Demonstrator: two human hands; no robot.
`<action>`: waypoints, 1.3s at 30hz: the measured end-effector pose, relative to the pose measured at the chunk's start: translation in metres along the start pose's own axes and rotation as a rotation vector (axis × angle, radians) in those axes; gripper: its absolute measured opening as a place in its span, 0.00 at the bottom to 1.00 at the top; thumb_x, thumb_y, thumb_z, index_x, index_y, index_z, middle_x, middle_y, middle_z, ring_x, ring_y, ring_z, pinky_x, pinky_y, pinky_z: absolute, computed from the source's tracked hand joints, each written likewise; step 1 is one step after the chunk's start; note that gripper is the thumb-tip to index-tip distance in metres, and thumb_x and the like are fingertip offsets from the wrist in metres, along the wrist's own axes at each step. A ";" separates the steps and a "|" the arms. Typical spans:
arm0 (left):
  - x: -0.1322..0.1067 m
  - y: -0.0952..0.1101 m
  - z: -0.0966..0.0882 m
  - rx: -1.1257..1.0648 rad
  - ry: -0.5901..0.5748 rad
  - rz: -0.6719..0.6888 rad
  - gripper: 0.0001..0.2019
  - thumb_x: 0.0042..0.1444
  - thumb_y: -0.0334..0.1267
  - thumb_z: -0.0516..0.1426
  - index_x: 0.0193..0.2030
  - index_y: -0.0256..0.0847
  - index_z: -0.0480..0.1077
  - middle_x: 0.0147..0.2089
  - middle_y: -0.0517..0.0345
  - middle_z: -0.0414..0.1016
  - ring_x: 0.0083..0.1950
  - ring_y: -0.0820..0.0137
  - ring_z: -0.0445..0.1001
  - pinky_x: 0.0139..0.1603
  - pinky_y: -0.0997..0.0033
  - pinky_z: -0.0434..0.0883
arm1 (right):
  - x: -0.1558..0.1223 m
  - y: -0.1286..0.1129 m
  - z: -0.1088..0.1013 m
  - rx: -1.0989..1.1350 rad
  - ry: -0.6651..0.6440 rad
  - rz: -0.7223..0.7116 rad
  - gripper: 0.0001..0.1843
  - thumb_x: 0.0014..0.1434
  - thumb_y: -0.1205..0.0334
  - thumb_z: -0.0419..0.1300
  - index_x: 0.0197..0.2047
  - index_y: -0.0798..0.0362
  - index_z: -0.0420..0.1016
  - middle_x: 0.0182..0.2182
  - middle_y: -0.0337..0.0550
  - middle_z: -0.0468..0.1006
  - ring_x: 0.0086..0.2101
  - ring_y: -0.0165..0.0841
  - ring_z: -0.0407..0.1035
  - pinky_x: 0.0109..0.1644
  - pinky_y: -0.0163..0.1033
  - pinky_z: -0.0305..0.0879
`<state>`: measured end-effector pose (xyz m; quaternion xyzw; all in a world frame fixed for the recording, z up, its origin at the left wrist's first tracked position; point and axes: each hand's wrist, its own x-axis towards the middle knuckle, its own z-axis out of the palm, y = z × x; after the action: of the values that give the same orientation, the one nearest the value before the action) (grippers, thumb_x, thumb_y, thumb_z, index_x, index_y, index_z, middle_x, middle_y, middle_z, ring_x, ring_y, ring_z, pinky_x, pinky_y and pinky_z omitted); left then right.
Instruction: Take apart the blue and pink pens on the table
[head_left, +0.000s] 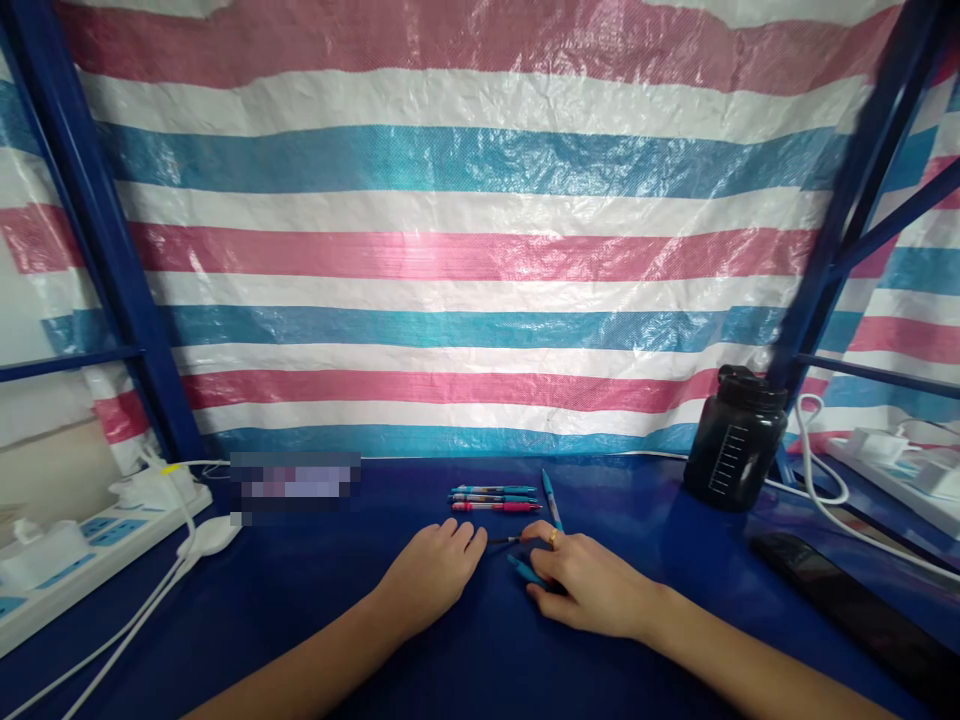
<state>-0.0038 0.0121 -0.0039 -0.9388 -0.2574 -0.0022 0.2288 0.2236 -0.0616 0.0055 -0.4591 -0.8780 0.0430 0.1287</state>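
On the navy-blue desk (pixel 300 560), the right hand (pixel 589 583) curls around a partly hidden blue plastic pen barrel (pixel 523 570); whether the left hand (pixel 435 568) pinches the thin dark rod (pixel 503 541) at its fingertips, I cannot tell.

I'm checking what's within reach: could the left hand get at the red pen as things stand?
Probably yes: the left hand is close to the red pen, with nothing visible blocking the short way between them.

The head camera looks forward and down.
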 end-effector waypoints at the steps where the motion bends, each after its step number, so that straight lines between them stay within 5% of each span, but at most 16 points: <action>1: 0.000 0.000 0.000 -0.001 0.000 0.000 0.20 0.57 0.23 0.53 0.56 0.34 0.63 0.41 0.49 0.73 0.40 0.61 0.72 0.34 0.67 0.69 | 0.000 0.000 0.000 0.000 0.000 0.003 0.09 0.62 0.60 0.54 0.33 0.54 0.71 0.48 0.47 0.71 0.38 0.34 0.73 0.41 0.37 0.68; 12: 0.003 0.001 -0.003 -0.025 0.016 -0.073 0.06 0.61 0.27 0.51 0.40 0.37 0.68 0.35 0.52 0.73 0.34 0.62 0.73 0.31 0.68 0.69 | 0.000 0.003 0.006 -0.019 0.021 -0.003 0.12 0.63 0.61 0.52 0.34 0.56 0.73 0.50 0.56 0.74 0.51 0.42 0.71 0.51 0.41 0.69; 19: 0.001 0.002 -0.008 -0.053 -0.006 -0.177 0.08 0.61 0.28 0.48 0.35 0.36 0.67 0.32 0.51 0.73 0.33 0.60 0.74 0.30 0.67 0.69 | -0.001 0.002 0.005 -0.008 0.043 -0.001 0.12 0.64 0.61 0.51 0.34 0.56 0.72 0.52 0.55 0.72 0.52 0.41 0.70 0.51 0.39 0.69; 24: 0.002 0.001 -0.009 -0.120 -0.010 -0.189 0.08 0.61 0.30 0.48 0.33 0.38 0.66 0.31 0.55 0.73 0.31 0.62 0.74 0.29 0.69 0.67 | 0.000 -0.001 0.002 -0.056 0.027 0.020 0.10 0.63 0.61 0.52 0.34 0.55 0.72 0.44 0.48 0.74 0.35 0.35 0.75 0.40 0.37 0.72; 27: 0.002 -0.002 -0.007 -0.175 -0.010 -0.197 0.08 0.62 0.32 0.48 0.33 0.40 0.65 0.31 0.58 0.74 0.30 0.66 0.74 0.28 0.72 0.65 | 0.001 -0.001 0.002 -0.073 0.023 0.029 0.10 0.63 0.61 0.52 0.34 0.55 0.72 0.42 0.46 0.74 0.34 0.35 0.75 0.39 0.37 0.71; 33: 0.002 -0.005 -0.004 -0.247 -0.011 -0.212 0.07 0.62 0.32 0.48 0.33 0.41 0.63 0.31 0.60 0.74 0.30 0.66 0.74 0.26 0.72 0.61 | 0.000 0.001 0.005 -0.036 0.044 0.032 0.12 0.63 0.61 0.52 0.33 0.56 0.72 0.51 0.53 0.73 0.44 0.39 0.75 0.47 0.39 0.70; 39: 0.001 -0.007 -0.005 -0.292 -0.009 -0.123 0.07 0.62 0.33 0.48 0.32 0.41 0.62 0.31 0.61 0.73 0.31 0.67 0.74 0.27 0.72 0.60 | 0.000 0.002 0.006 -0.012 0.030 0.028 0.12 0.64 0.62 0.51 0.32 0.55 0.71 0.41 0.53 0.78 0.56 0.41 0.66 0.50 0.37 0.68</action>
<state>-0.0056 0.0165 0.0038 -0.9445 -0.3125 -0.0493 0.0882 0.2241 -0.0601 -0.0006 -0.4725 -0.8698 0.0326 0.1382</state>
